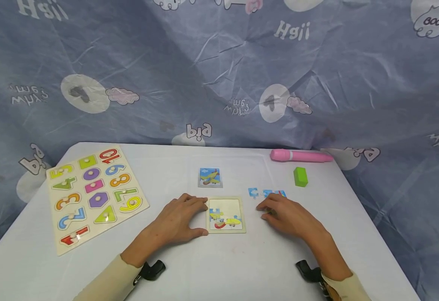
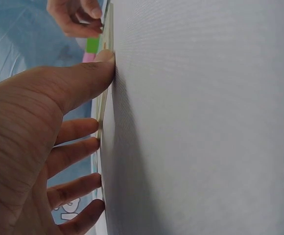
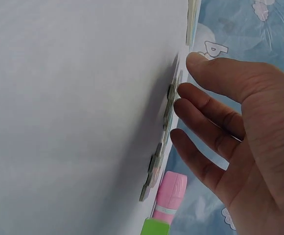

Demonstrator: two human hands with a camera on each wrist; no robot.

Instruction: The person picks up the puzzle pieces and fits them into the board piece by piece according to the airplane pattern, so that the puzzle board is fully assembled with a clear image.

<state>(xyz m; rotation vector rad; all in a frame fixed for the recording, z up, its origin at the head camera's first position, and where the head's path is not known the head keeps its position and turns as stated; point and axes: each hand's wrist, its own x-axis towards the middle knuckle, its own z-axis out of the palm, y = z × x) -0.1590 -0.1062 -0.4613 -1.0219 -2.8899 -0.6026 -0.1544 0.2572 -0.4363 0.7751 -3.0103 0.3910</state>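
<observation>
The puzzle frame (image 1: 243, 215) lies on the white worktop (image 1: 223, 267), in front of the person, with a gap of worktop between its right edge and the right hand (image 1: 287, 215). The left hand (image 1: 178, 219) is spread, thumb and fingertips touching the frame's left edge without wrapping it. The right hand is loosely curved, with nothing visible in its grasp, beside at least three loose puzzle pieces (image 1: 253, 192); I can't tell whether it touches them. One picture card (image 1: 210, 177), one green block (image 1: 300, 177) and one pink pen (image 1: 306, 156), near the far edge, lie beyond. The frame holds joined airplane pieces low down; the number board (image 1: 95, 228) holds fifteen.
</observation>
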